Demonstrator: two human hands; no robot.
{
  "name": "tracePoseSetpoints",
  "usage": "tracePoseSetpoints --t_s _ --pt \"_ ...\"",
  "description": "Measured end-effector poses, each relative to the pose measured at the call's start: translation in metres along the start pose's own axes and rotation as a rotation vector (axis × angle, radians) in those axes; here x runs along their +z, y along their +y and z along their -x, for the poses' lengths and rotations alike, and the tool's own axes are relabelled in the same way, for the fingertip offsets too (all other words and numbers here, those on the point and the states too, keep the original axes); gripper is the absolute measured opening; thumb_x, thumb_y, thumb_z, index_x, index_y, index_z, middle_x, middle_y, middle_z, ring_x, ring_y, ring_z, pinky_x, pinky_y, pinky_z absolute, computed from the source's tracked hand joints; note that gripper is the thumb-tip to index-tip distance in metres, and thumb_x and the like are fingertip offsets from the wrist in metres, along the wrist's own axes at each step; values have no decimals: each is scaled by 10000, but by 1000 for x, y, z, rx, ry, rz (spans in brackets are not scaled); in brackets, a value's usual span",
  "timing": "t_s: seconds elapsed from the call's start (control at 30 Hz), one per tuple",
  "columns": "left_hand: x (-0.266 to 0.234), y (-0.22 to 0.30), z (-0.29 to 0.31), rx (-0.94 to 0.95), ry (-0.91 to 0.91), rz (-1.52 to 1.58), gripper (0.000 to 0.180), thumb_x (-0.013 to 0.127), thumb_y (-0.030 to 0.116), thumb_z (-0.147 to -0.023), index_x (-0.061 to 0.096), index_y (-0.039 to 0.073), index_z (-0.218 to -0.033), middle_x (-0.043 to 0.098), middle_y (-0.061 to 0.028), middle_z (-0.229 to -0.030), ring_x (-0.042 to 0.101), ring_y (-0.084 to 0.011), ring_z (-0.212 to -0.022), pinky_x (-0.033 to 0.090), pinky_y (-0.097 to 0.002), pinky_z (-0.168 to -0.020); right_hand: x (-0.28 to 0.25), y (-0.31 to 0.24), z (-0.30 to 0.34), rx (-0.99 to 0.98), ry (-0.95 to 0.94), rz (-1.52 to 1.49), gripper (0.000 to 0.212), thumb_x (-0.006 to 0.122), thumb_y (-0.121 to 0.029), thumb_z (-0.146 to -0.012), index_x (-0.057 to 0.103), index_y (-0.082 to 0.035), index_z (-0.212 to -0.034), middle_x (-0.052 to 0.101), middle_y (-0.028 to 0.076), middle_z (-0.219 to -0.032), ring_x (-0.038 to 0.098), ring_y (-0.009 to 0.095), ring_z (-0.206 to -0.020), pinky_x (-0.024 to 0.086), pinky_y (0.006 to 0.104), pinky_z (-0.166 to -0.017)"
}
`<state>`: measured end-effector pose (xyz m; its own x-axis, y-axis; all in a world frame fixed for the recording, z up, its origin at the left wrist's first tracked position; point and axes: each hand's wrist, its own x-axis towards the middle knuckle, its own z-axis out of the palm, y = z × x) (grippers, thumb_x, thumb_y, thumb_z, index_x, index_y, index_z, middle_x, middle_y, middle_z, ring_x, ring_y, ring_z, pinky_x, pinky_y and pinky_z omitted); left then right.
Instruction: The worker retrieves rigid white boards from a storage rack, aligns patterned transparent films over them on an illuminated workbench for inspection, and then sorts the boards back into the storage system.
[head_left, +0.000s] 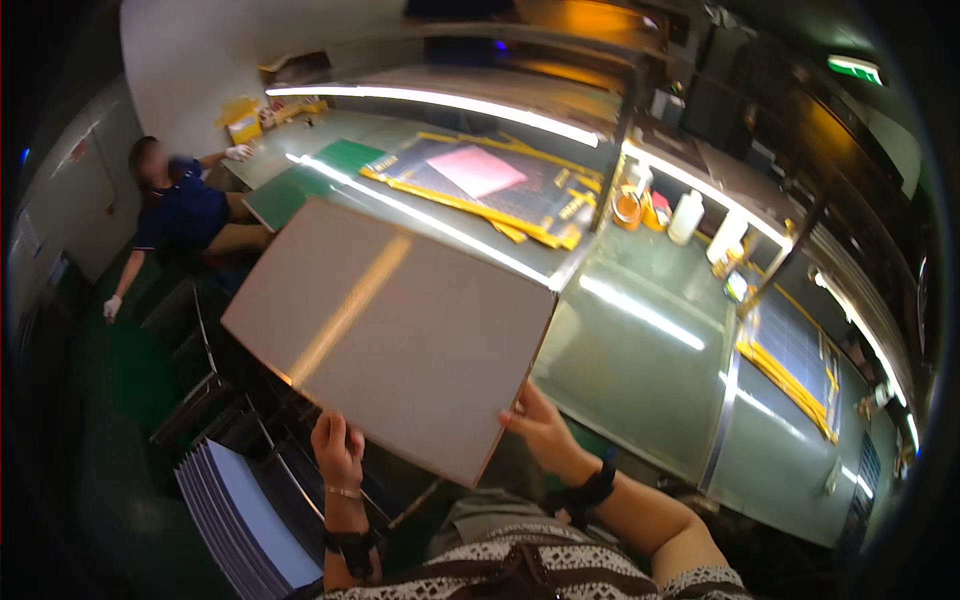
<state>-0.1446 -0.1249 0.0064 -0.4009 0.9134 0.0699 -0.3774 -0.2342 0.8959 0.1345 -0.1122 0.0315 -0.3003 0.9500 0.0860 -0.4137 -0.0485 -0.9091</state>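
I hold a large flat grey panel (400,335) in front of me, tilted, with a streak of lamp light across it. My left hand (337,450) grips its near edge at the lower left. My right hand (540,425) pinches the lower right corner, fingers on the rim. Both wrists wear dark bands. The panel hovers over the near edge of the green workbench (640,390).
A yellow-framed fixture with a pink sheet (478,170) lies on the bench beyond. Another yellow-edged frame (795,370) sits at right. White bottles (687,215) stand at the back. A stack of grey panels (240,520) rests lower left. A seated person in dark blue (180,210) works at far left.
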Motion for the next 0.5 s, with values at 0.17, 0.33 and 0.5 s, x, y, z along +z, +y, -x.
tracePoseSetpoints --t_s 0.17,0.33,0.5 --pt "51 -28 -17 -42 -240 64 220 491 232 -935 523 69 -791 477 7 -559 436 -54 -439 303 -170 -343 -35 -30 20 -82 134 19 582 577 -43 -846 299 -19 -1356 420 67 -1302 405 169 -1185 313 305 -1000" --pt "93 -43 -9 -104 -366 100 215 509 249 -927 553 67 -821 538 5 -637 489 -64 -536 376 -192 -456 -60 -40 48 -160 244 35 562 582 -25 -841 325 -32 -1341 453 49 -1266 431 155 -1154 325 309 -985" --pt "159 -39 -5 -29 -152 349 151 518 184 -921 579 51 -958 587 15 -913 522 -60 -847 415 -170 -717 -70 -18 56 -315 353 14 550 577 -24 -848 337 -59 -1341 482 34 -1224 474 135 -1085 387 286 -905"
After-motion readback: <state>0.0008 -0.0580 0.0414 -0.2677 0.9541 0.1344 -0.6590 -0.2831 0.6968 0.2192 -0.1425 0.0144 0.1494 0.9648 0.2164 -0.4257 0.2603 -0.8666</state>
